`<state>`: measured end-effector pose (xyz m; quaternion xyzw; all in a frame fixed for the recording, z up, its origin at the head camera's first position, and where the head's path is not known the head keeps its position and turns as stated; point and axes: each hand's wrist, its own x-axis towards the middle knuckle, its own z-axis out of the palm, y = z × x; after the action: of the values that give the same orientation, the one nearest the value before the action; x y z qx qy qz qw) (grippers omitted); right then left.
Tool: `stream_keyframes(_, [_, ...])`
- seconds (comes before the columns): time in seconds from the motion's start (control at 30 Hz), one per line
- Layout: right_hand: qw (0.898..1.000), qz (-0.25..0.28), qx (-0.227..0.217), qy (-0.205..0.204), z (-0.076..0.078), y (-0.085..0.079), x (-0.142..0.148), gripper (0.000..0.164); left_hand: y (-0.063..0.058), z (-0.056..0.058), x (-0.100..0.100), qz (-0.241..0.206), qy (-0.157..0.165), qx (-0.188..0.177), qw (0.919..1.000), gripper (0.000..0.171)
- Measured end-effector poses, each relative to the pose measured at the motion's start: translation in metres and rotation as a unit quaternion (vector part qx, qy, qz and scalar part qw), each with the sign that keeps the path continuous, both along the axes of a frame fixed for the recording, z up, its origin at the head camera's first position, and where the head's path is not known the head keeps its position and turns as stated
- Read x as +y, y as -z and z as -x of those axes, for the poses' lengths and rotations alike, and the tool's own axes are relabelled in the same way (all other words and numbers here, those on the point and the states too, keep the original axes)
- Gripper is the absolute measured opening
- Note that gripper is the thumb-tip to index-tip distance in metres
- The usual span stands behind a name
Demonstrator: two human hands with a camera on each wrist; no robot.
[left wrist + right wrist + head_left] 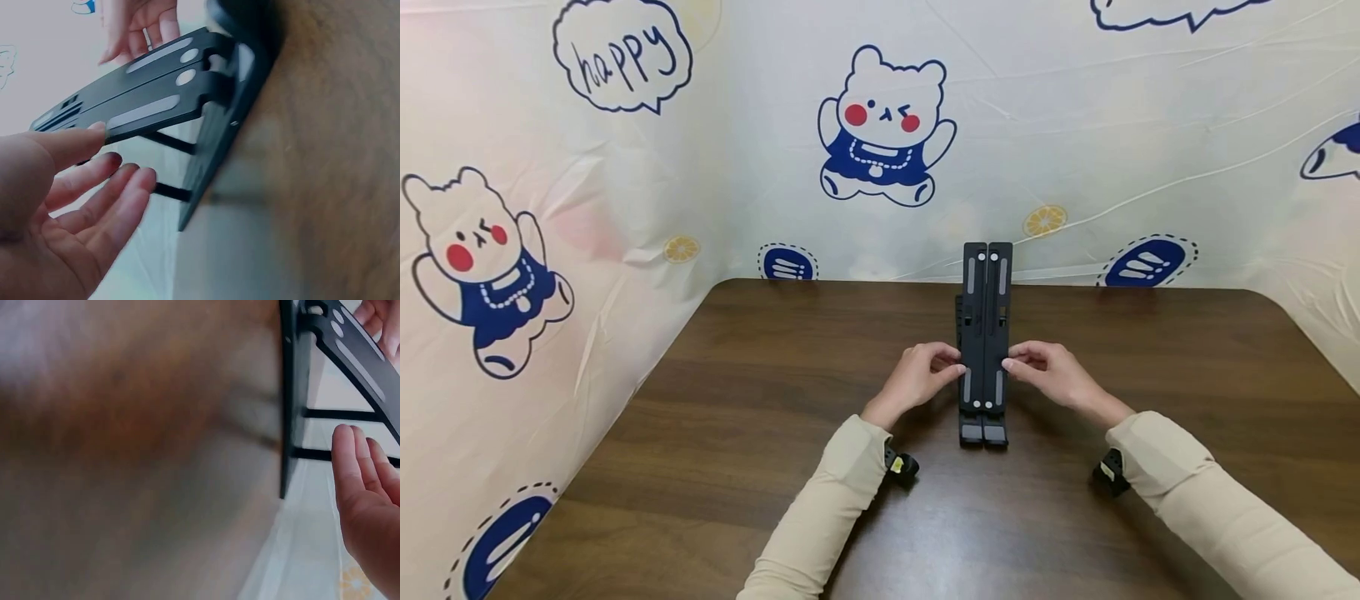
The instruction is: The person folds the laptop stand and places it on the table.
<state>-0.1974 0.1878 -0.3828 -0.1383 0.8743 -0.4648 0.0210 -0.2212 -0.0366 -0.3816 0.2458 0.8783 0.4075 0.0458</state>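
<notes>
A black folding laptop stand, with grey pads and white round caps, stands on the table. Its two long top rails lie side by side, tilted up above a base on thin support bars. My left hand grips its left edge; in the left wrist view the thumb lies on the top rail and the other fingers are below it. On the right edge, my right hand holds with the thumb near the top face. Its fingers extend beside the support bars in the right wrist view.
The brown wooden table extends around the stand. Behind and to the left hangs a pale curtain printed with cartoon bears. A black wrist camera is strapped at the left cuff, another wrist camera at the right.
</notes>
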Motion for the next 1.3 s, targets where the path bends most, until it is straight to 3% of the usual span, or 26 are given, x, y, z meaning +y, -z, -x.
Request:
stream_keyframes(0.23, [0.998,-0.044,0.036,0.008,0.011,-0.04,0.013,0.039,-0.019,-0.006,-0.015,-0.07,-0.01,-0.016,0.9974,0.03])
stream_keyframes(0.4, [0.994,-0.085,0.067,0.027,0.024,-0.081,0.02,0.042,-0.022,-0.016,-0.012,-0.095,0.042,-0.018,0.9944,0.027])
stream_keyframes(0.47, [0.992,-0.096,0.076,0.038,0.03,-0.096,0.021,0.044,-0.03,-0.026,-0.009,-0.1,0.068,-0.031,0.9922,0.027])
stream_keyframes(0.53, [0.99,-0.1,0.088,0.049,0.037,-0.109,0.02,0.044,-0.035,-0.035,-0.004,-0.105,0.091,-0.046,0.9892,0.027])
stream_keyframes(0.63, [0.986,-0.106,0.116,0.056,0.048,-0.122,0.016,0.04,-0.035,-0.043,0.002,-0.104,0.117,-0.063,0.9856,0.027])
stream_keyframes(0.77, [0.983,-0.11,0.135,0.05,0.06,-0.129,0.009,0.035,-0.011,-0.041,0.01,-0.094,0.144,-0.077,0.982,0.026])
stream_keyframes(1.03, [0.99,-0.09,0.103,0.039,0.079,-0.124,-0.001,0.034,0.008,-0.055,0.015,-0.079,0.181,-0.122,0.9727,0.026])
stream_keyframes(1.3, [0.993,-0.07,0.085,0.03,0.09,-0.12,-0.006,0.032,0.017,-0.058,0.014,-0.048,0.193,-0.086,0.9762,0.023])
